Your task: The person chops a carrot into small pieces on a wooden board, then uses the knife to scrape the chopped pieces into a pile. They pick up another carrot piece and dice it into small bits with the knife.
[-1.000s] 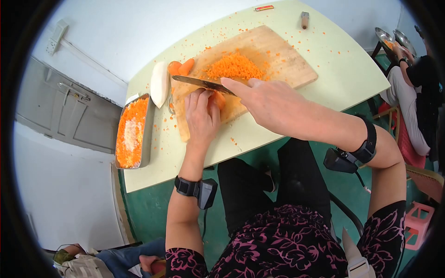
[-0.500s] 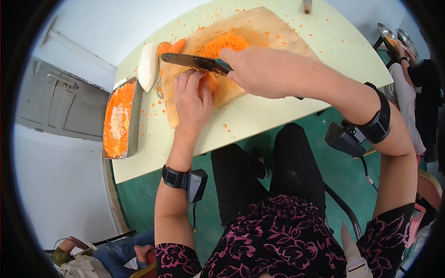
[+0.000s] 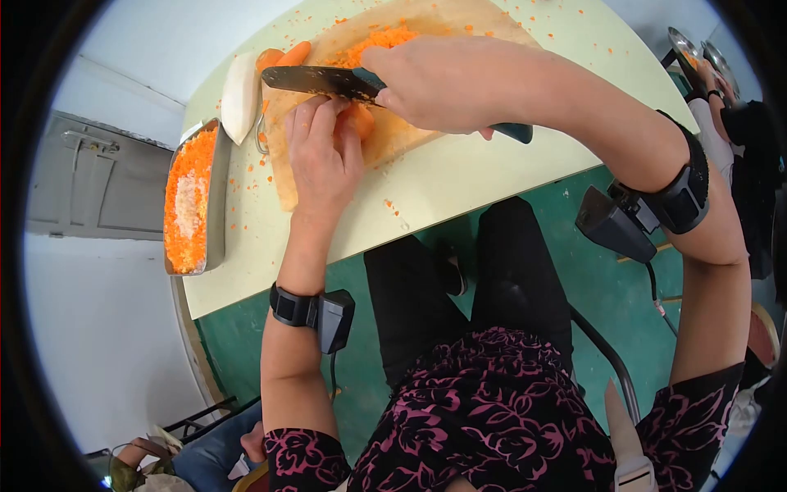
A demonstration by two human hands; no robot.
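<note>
Centrally, a wooden cutting board (image 3: 402, 144) is seen from above, lying on a pale table (image 3: 500, 156). On the left part of the board, a thick, rounded carrot piece (image 3: 358, 123) is partly covered by the left hand (image 3: 325, 156). The fingers of that hand are bent and closed down onto the piece, with the thumb set against it. Above the board, a knife (image 3: 311, 79) is gripped by the right hand (image 3: 438, 82), its fingers wrapped fully round the dark handle, whose butt end is left showing. The blade is pointed toward the board's left side and held just beyond the left fingers; whether its edge touches the carrot cannot be told.

Toward the board's far side, a heap of chopped carrot (image 3: 375, 44) is partly hidden by the right hand. At the board's far left corner, a slim carrot (image 3: 295, 54) is placed, and just left of the board a peeled white radish (image 3: 239, 98). Farther left, a metal tray (image 3: 217, 197) is filled with orange bits topped by a pale patch.

The carrot piece can be judged light, stiff and firm, perhaps slick where cut and apt to roll. It is best held from its sides, fingertips tucked back from the blade; the knife is best taken by its handle alone.
</note>
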